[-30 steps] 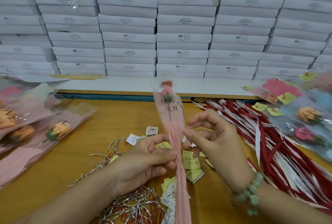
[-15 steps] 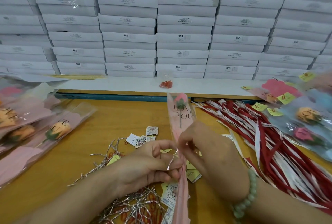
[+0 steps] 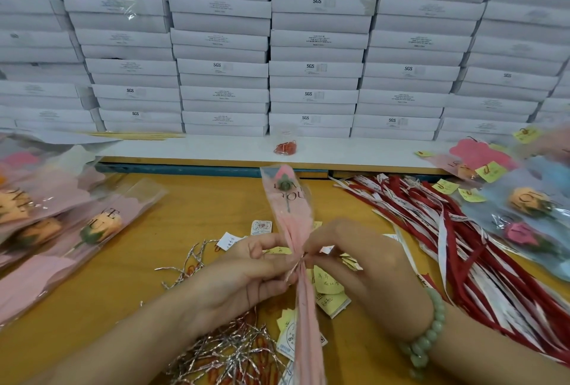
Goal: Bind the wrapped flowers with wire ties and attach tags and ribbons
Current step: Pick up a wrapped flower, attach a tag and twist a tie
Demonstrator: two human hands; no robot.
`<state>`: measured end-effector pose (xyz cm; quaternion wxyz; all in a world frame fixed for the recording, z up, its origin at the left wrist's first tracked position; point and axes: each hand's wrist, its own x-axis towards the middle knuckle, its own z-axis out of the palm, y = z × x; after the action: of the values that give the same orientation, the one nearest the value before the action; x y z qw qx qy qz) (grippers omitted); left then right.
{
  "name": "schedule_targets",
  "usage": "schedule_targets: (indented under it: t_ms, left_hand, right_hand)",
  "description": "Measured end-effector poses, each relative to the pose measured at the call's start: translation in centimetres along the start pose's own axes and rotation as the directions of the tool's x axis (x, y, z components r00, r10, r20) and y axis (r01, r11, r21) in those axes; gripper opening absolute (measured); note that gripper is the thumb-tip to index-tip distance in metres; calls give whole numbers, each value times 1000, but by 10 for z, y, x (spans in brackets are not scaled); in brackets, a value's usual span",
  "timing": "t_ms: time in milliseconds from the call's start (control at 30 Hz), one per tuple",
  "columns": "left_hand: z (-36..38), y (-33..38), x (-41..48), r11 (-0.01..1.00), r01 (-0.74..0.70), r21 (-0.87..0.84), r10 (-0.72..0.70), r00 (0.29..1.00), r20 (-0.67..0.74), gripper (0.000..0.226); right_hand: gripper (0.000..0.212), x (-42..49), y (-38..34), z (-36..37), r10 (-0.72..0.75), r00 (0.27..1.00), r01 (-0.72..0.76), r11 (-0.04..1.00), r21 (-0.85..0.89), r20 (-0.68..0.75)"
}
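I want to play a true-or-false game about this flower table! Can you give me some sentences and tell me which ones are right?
1. Both hands pinch the pink wrapped flower at the same spot. True: the left hand and right hand meet at its narrow middle.
2. The red and white ribbons lie on the person's left. False: they lie on the right.
3. A pile of silver wire ties sits near the left hand. True.
4. The bead bracelet is on the left wrist. False: it is on the right wrist.
5. The boxes behind the table are black. False: they are white.
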<state>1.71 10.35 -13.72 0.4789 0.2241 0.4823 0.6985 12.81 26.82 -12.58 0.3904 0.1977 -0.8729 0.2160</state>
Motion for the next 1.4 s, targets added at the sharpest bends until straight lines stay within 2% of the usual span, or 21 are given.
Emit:
schedule_targets:
  t_ms: [67,133,200,267,367,433,467,533,700,900,1067,1200,1267,1400]
  left_hand:
    - [-1,0,1,1000,-15,4,15,1000,-12,37]
    - [-2,0,1,1000,-23,4,23,1000,-12,35]
    - [-1,0,1,1000,-26,15,26,1000,3,28]
    - [0,-1,1,999,-32,26,32,999,16,23]
    - [-2,-2,2,999,-44,14,44,999,-18,33]
    - [-4,-3,3,998,-62,14,62,996,-60,45]
    - [-4,-3,3,997,-72,19,74,994,-78,48]
    - [-4,-3,3,996,-87,24,89,992,-94,49]
    - [-2,-1,2,993,-109,42,112,991,-75,26]
    - [-4,-1,2,994,-112,18,113,991,-72,38]
    - [-1,1,3,991,-115,68,122,987,-105,50]
    - [-2,0,3,992,-90,92,102,987,-125,50]
    - [-3,0,3,993,-83,78,92,988,-122,48]
    - [-3,1,3,995,-90,38,94,989,-118,50]
  right_hand:
    - [3,1,1,1,53,999,-53,998,46,2]
    - [6,2,1,1,120,993,-119,986,115,2]
    - [13,5,-2,-1,279,960,-274,917,291,25]
    - [17,10,-3,-4,427,898,-421,765,487,107]
    - [14,14,-4,-8,508,803,-565,483,669,312]
    - [11,15,-6,-7,518,707,-655,221,723,481]
    - [12,14,-6,-6,519,661,-685,122,718,542]
    - [17,12,-7,-4,532,597,-728,45,684,601]
    - [33,11,-4,-3,645,513,-781,75,620,567]
    - [34,10,-1,-1,683,443,-802,13,597,581]
    - [32,10,1,-4,657,437,-833,40,551,614]
    - [20,9,1,-4,658,468,-843,132,521,591]
    - [22,8,3,-4,661,483,-839,162,520,574]
    - [26,6,7,-1,677,455,-825,76,560,579]
